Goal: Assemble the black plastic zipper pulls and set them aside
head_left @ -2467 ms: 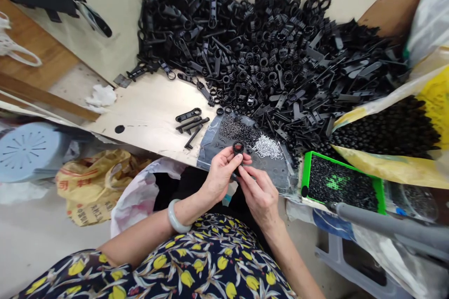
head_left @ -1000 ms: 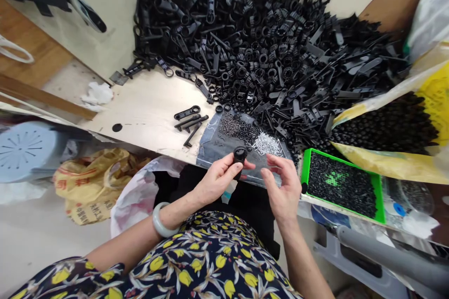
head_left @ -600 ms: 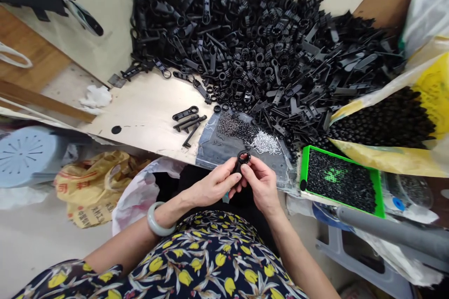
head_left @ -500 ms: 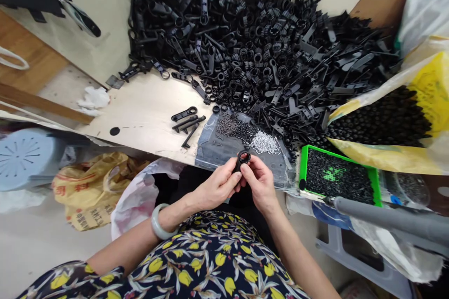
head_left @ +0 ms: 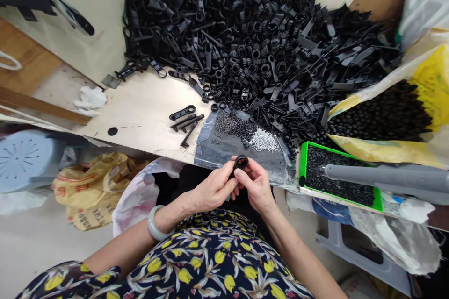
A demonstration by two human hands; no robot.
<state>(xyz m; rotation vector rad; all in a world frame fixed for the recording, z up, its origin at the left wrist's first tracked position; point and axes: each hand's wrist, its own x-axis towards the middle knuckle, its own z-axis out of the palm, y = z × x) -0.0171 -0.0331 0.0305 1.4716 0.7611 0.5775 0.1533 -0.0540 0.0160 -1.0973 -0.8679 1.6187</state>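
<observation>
Black plastic part with round ring end (head_left: 240, 159) sat pinched between left hand (head_left: 209, 190) and right hand (head_left: 258, 186), held above near edge of grey-blue mat (head_left: 217, 153) on pale tabletop (head_left: 140, 112). Right hand, free second earlier, had rejoined: two-handed work apparently resumed.

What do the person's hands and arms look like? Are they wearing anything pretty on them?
The left hand and right hand are bare, with no gloves. A smooth, round, pale grey-green bangle circles the left wrist. The left sleeve is dark navy, printed with yellow tulips and pale leaves, and leaves the forearm bare. The right forearm shows no bangle.
</observation>
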